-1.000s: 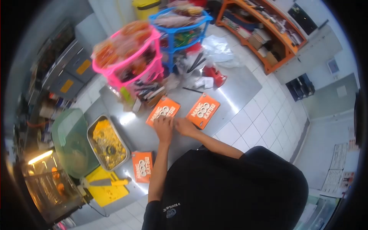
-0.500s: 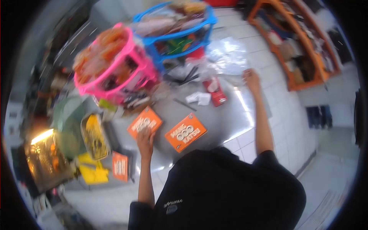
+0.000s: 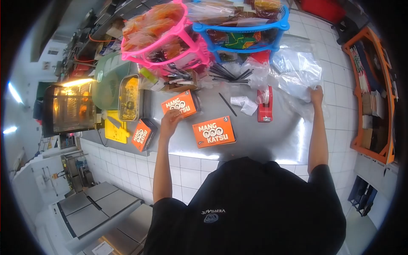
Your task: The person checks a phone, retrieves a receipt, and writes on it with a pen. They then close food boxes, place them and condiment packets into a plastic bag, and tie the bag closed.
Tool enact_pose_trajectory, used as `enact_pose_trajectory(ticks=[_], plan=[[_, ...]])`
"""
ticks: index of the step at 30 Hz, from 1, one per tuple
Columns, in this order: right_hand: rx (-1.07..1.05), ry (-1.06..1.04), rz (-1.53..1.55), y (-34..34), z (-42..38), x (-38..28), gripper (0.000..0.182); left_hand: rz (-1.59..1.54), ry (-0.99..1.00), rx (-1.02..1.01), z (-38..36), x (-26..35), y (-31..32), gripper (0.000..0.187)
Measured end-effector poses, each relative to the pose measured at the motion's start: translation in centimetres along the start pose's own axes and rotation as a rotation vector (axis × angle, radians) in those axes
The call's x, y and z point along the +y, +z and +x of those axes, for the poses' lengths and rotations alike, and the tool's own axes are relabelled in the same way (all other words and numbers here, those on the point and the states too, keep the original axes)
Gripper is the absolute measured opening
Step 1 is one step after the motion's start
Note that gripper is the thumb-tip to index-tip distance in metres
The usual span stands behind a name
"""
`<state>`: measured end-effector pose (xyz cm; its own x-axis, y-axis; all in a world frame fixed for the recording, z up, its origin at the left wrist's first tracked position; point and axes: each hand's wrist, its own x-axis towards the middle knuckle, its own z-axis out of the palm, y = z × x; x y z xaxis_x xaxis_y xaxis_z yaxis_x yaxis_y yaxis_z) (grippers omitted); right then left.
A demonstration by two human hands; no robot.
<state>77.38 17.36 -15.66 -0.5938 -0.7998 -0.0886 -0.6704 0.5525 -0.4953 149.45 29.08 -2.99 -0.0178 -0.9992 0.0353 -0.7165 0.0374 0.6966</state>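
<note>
Left hand [image 3: 171, 121] touches orange box [image 3: 183, 100] at its 1 o'clock, can't tell grip; right hand [image 3: 315, 95] pinches clear plastic [image 3: 296, 69], 11 o'clock.

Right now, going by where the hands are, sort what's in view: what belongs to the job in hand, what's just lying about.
Likely in the job:
orange box at the left hand
clear plastic at the right hand
matching front box, probably

Apparently lying about:
black stick
red object
yellow board
blue basket
</note>
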Motion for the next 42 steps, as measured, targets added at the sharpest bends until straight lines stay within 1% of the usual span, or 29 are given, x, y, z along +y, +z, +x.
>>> enact_pose_trajectory(ticks=[1,2,5,8,11,14,17,20,23,26,29,32,35,39,41,42], plan=[[-0.017,0.013,0.014,-0.2,0.1,-0.1,0.068,0.109,0.053,-0.017,-0.5,1.0,0.2,0.023],[-0.038,0.028,0.025,-0.6,0.1,-0.1,0.066,0.082,0.032,-0.044,-1.0,1.9,0.1,0.024],[-0.042,0.023,0.044,0.0,0.4,0.7,0.062,0.161,-0.014,0.098,-1.8,1.6,1.1,0.020],[-0.030,0.007,0.088,-0.4,-0.1,0.4,0.059,0.127,-0.050,0.092,-1.7,2.7,1.0,0.017],[-0.048,0.002,0.127,-0.5,0.0,1.0,0.058,0.103,0.055,0.095,-1.8,2.2,0.8,0.016],[-0.046,0.015,0.148,-0.6,-0.2,0.7,0.058,0.090,0.060,0.095,-1.4,1.2,0.8,0.013],[-0.013,0.019,0.121,-0.3,-0.6,0.4,0.055,0.142,-0.026,0.138,-1.0,2.0,1.1,0.011],[0.020,-0.020,0.066,-0.1,-1.0,0.3,0.053,0.203,-0.001,0.162,-0.7,2.3,1.3,0.011],[0.028,-0.033,0.052,0.1,-1.3,0.4,0.052,0.169,0.068,0.151,-0.4,0.9,1.4,0.012],[0.036,-0.032,0.054,0.1,-1.6,0.2,0.051,0.032,-0.054,0.183,-0.7,0.1,2.0,0.015],[0.035,-0.032,0.076,-0.1,-1.8,0.0,0.051,0.129,0.024,0.214,-1.9,0.7,2.6,0.018],[0.023,-0.023,0.084,-0.4,-2.1,-0.3,0.050,0.363,0.110,0.226,-3.4,0.1,3.5,0.024],[0.017,-0.027,0.093,-0.4,-2.4,-0.1,0.051,0.315,0.020,0.188,-4.0,0.6,3.7,0.029],[0.045,-0.031,0.073,-0.3,-1.8,-0.1,0.052,0.314,0.092,0.246,-3.6,0.9,3.6,0.029],[0.301,-0.108,0.013,-0.6,-2.1,-1.0,0.050,0.298,0.106,0.280,-3.5,1.7,3.5,0.030],[0.425,-0.149,-0.020,-1.4,-2.8,-2.1,0.050,0.294,0.105,0.250,-3.6,1.6,3.4,0.029]])
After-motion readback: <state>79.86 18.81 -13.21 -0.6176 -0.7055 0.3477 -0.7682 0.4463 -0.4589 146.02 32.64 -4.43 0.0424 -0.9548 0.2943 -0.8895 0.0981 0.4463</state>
